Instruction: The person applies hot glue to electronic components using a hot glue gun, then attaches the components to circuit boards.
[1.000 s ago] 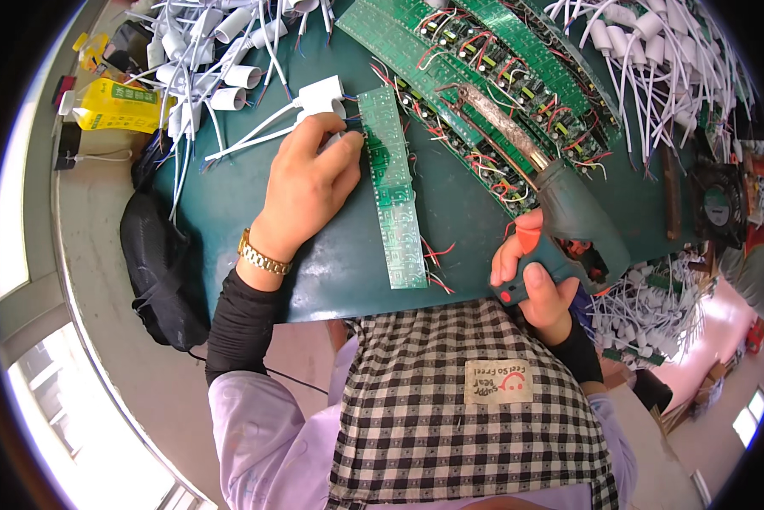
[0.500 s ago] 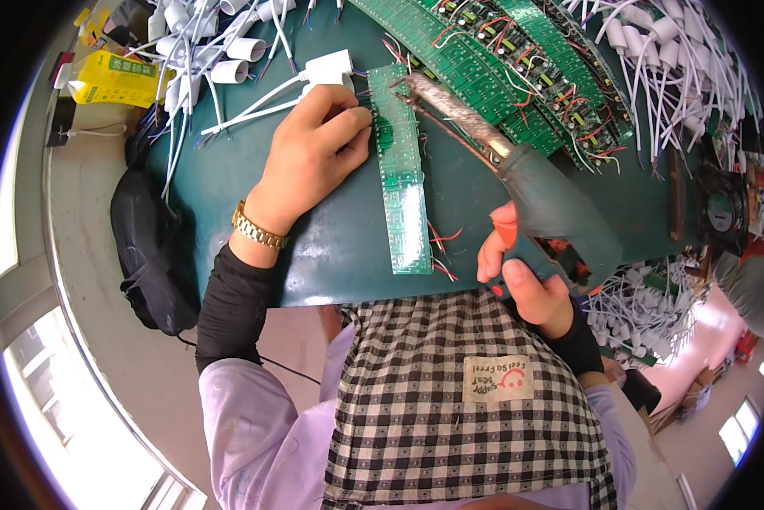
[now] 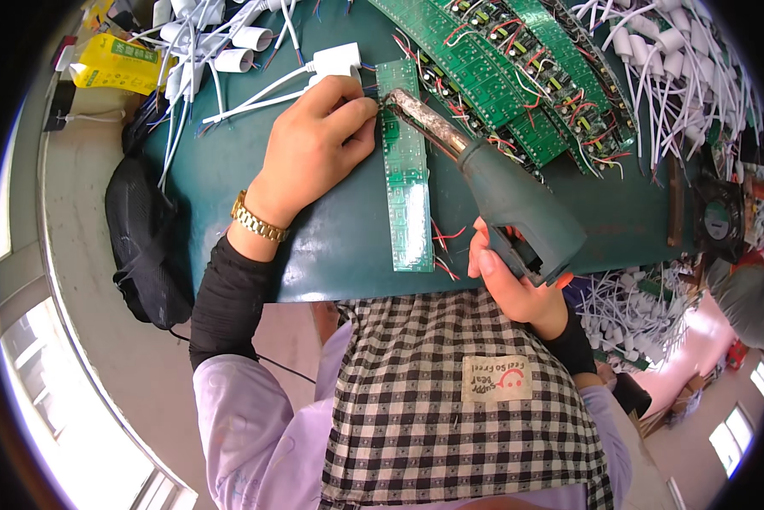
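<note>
Hands first. Left hand (image 3: 314, 149) comes in from 7 o'clock, forearm in a black sleeve with a gold watch (image 3: 257, 221) at the wrist, palm down on the green table (image 3: 220, 178). Its fingers are curled together, tips pinched on thin wires at the left edge of the circuit board strip (image 3: 406, 170), near the strip's top end. Right hand (image 3: 509, 280) sits low at 5 o'clock from the strip, fingers wrapped tight round the grip of the soldering gun (image 3: 505, 191), thumb along the near side.

Strip lies flat on the table between the two hands, touching the left fingertips, just left of the gun body. Long axis runs 12 to 6 o'clock, slightly tilted; lower end is near the table edge with short red wire stubs sticking out at 4 o'clock.

Gun's long axis runs from 4 o'clock at the grip up to 10 o'clock at the metal tip. Tip rests at the strip's upper end, right by the left fingertips; whether it touches the board, cannot tell.

More green boards (image 3: 518, 68) lie at 1 o'clock of the strip. White sockets with cables (image 3: 203, 42) are piled at 10 o'clock, a yellow packet (image 3: 114, 64) further left.
</note>
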`<state>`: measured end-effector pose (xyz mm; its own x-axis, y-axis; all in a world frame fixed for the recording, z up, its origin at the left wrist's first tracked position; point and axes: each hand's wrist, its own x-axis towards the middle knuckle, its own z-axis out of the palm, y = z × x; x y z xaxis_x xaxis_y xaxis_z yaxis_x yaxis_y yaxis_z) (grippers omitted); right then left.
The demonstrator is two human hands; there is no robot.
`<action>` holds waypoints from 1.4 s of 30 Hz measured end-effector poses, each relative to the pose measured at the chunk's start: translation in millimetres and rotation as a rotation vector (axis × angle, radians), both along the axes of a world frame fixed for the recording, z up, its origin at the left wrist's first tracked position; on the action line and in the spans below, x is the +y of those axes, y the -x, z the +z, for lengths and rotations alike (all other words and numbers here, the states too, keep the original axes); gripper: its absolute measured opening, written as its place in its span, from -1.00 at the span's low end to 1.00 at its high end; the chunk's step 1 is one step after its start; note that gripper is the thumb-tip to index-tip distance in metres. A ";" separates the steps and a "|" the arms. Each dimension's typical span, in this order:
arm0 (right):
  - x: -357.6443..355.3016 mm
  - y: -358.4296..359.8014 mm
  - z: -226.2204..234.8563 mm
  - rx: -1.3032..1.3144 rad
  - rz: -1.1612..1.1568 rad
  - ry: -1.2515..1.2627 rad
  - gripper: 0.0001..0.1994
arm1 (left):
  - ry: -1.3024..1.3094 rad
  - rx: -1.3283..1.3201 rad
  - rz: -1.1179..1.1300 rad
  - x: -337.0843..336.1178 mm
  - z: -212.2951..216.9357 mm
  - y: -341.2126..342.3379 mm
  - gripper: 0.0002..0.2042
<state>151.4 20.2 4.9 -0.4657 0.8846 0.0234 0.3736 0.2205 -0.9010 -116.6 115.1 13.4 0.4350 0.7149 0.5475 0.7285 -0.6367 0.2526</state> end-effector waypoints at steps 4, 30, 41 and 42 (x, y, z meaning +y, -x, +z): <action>-1.0 -0.2 -10.5 -0.037 0.039 -0.048 -0.69 | 0.000 0.009 0.003 -1.1 0.9 0.8 -0.80; 2.4 -6.8 -11.5 -0.015 0.116 -0.172 -0.68 | -0.022 0.055 -0.009 1.0 0.8 0.5 -0.80; 2.1 4.7 -6.6 0.576 -0.063 0.131 -0.79 | -0.033 0.044 -0.013 1.9 0.0 0.3 -0.80; 1.9 4.7 -4.0 0.542 -0.088 0.183 -0.80 | -0.029 0.043 -0.011 1.7 -0.4 0.8 -0.80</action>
